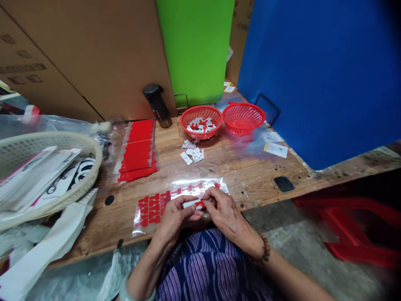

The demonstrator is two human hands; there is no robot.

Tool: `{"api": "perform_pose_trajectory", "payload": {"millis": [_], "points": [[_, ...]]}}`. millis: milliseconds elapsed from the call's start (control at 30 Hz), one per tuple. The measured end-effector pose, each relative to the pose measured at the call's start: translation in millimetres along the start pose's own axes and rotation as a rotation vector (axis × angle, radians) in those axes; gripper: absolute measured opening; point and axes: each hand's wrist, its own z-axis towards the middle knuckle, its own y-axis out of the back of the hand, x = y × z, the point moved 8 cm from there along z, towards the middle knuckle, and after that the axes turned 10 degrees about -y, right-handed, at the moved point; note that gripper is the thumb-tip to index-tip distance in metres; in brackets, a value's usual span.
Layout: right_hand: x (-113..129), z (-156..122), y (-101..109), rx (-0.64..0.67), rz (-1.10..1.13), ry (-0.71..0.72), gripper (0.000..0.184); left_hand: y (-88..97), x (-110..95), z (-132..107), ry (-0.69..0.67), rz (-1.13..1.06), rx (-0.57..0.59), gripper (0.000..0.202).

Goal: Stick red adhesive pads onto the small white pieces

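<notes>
Close to the table's front edge, my left hand pinches a small white card between thumb and fingers. My right hand meets it from the other side, its fingers closed on a small red piece lying against the card. Under and behind both hands lies a clear plastic sheet with rows of red T-shaped stickers. Part of that sheet is covered by my hands. Farther back, small white cards lie in a loose pile.
A red basket holds white cards and red pieces; another red basket stands beside it. Red sticker sheets are stacked left, near a dark tumbler. A cream basket of printed cards fills the left. Blue board stands right.
</notes>
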Motion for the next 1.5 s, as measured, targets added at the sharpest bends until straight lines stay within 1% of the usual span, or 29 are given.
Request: {"api": "perform_pose_trajectory", "payload": {"millis": [200, 433, 600, 700, 833, 1033, 1200, 1233, 1333, 1367, 1433, 1500], "points": [[0.9, -0.4, -1.8, -0.021, -0.012, 0.033, 0.012, -0.4, -1.5, -1.3, -0.004, 0.01, -0.01, 0.041], [-0.5, 0.0, -4.3, -0.024, -0.029, 0.025, 0.012, 0.8, 0.4, -1.7, -0.015, 0.014, -0.018, 0.041], [-2.0, 1.3, -4.1, -0.031, -0.024, 0.026, 0.012, 3.1, -0.4, -1.3, -0.055, 0.037, -0.02, 0.043], [-3.1, 1.9, -5.2, -0.028, -0.013, 0.031, 0.012, 3.9, -0.3, -1.9, -0.043, 0.046, -0.025, 0.045], [-5.0, 1.6, -6.6, -0.022, -0.009, 0.024, 0.011, 4.6, -0.1, -2.8, -0.018, 0.052, -0.032, 0.041], [-9.6, 1.8, -8.0, -0.028, -0.008, 0.024, 0.008, 5.0, -0.6, -3.1, -0.032, 0.056, -0.038, 0.036], [-11.3, 3.5, -8.0, -0.04, 0.014, 0.027, 0.007, 5.2, 0.9, -1.0, -0.03, 0.03, -0.039, 0.036], [-13.1, 4.6, -6.4, -0.048, 0.028, 0.01, 0.007, 5.5, 1.0, -0.5, -0.026, 0.024, -0.04, 0.036], [-20.7, 8.4, 3.2, -0.096, 0.087, -0.06, 0.022, 6.4, 0.7, -0.3, -0.004, 0.009, -0.047, 0.034], [-23.0, 9.6, 5.3, -0.094, 0.108, -0.08, 0.021, 6.9, 0.5, -0.7, 0.005, 0.005, -0.052, 0.034], [-26.0, 11.5, 4.2, -0.032, 0.156, -0.106, 0.013, 8.7, -0.1, -1.6, 0.018, -0.001, -0.07, 0.033], [-27.6, 11.9, -2.5, 0.068, 0.222, -0.127, 0.019, 10.0, -0.6, -2.2, 0.02, -0.007, -0.078, 0.032]]}}
